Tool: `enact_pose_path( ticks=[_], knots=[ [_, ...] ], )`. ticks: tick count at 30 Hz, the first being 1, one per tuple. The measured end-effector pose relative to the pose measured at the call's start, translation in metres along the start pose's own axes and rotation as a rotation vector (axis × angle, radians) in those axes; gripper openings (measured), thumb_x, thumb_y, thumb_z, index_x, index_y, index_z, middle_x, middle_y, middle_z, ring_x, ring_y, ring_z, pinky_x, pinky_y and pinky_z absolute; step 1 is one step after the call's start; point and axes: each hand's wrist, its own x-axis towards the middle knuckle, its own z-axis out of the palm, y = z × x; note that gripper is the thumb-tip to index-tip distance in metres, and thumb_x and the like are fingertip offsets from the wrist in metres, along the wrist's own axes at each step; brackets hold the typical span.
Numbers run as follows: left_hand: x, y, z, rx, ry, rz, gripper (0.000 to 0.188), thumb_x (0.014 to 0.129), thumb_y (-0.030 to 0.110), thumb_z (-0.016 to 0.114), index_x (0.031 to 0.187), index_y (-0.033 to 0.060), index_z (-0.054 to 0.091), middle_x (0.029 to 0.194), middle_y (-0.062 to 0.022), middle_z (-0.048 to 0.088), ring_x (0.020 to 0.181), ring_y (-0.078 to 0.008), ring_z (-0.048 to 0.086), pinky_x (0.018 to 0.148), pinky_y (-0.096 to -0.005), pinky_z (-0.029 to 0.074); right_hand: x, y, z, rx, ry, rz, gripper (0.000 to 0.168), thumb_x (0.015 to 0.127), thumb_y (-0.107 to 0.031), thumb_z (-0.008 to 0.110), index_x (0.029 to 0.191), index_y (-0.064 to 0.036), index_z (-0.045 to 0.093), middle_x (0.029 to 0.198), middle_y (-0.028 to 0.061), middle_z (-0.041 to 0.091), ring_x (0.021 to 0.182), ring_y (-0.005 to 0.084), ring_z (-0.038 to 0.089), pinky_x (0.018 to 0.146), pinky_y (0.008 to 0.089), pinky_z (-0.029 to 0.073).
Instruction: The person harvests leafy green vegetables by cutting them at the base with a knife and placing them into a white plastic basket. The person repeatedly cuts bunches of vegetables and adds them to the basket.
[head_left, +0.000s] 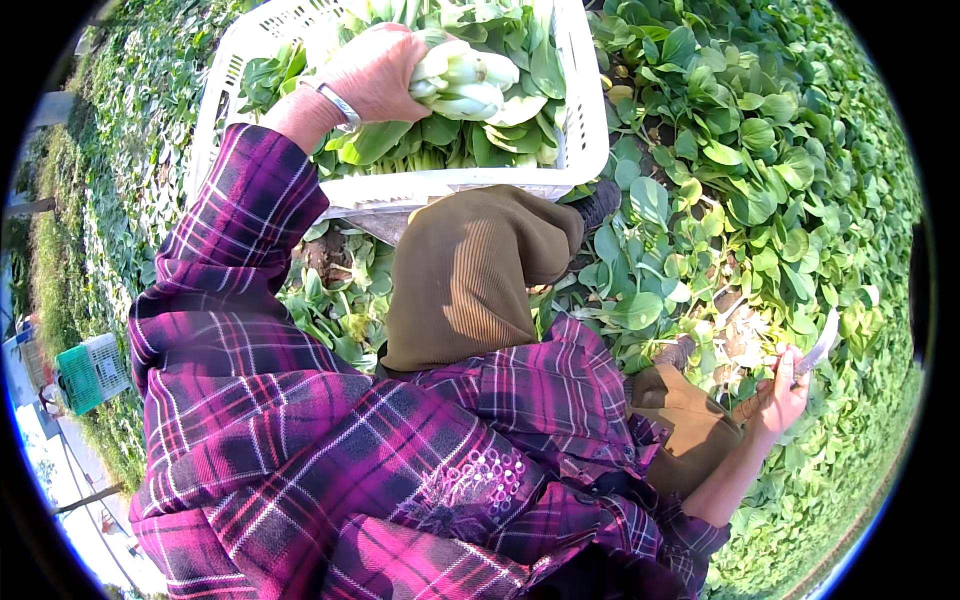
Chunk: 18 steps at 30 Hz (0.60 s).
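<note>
My left hand (382, 71) is over a white plastic crate (480, 182), closed around several heads of bok choy (465, 79) with their pale stem ends facing right. More leafy bok choy (439, 127) fills the crate beneath them. Out to the right, my right hand (780, 397) grips a knife whose curved blade (821, 345) points up and away from my body. The knife's handle is mostly hidden by my fingers. Standing plants (757, 202) grow close by that hand.
My bent knee (465, 277) is against the crate's near side. Cut leaves and pale scraps (750, 330) lie on the soil beside my right hand. Leafy rows spread along both sides. Green and white plastic crates (90, 373) stand far off at the left.
</note>
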Motion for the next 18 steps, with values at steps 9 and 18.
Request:
enact_pose_path(
  ticks=[9, 18],
  knots=[
    [0.046, 0.026, 0.067, 0.033, -0.272, 0.522, 0.028, 0.068, 0.008, 0.055, 0.095, 0.0133, 0.056, 0.084, -0.0016, 0.057, 0.086, -0.0151, 0.052, 0.094, -0.0353, 0.027, 0.001, 0.020, 0.015, -0.173, 0.057, 0.074, 0.016, 0.080, -0.014, 0.055, 0.090, -0.002, 0.057, 0.067, 0.0016, 0.056, 0.043, 0.0019, 0.037, 0.039, 0.0130, 0.026],
    [0.053, 0.045, 0.139, 0.029, -0.229, 0.871, 0.028, 0.064, 0.012, 0.051, 0.091, 0.0121, 0.052, 0.090, 0.0003, 0.053, 0.101, -0.0193, 0.044, 0.094, -0.0364, 0.027, 0.003, 0.019, 0.025, -0.123, -0.032, 0.119, 0.015, 0.082, -0.014, 0.052, 0.092, -0.003, 0.055, 0.072, 0.0020, 0.056, 0.046, 0.0009, 0.038, 0.042, 0.0122, 0.026]
  ],
)
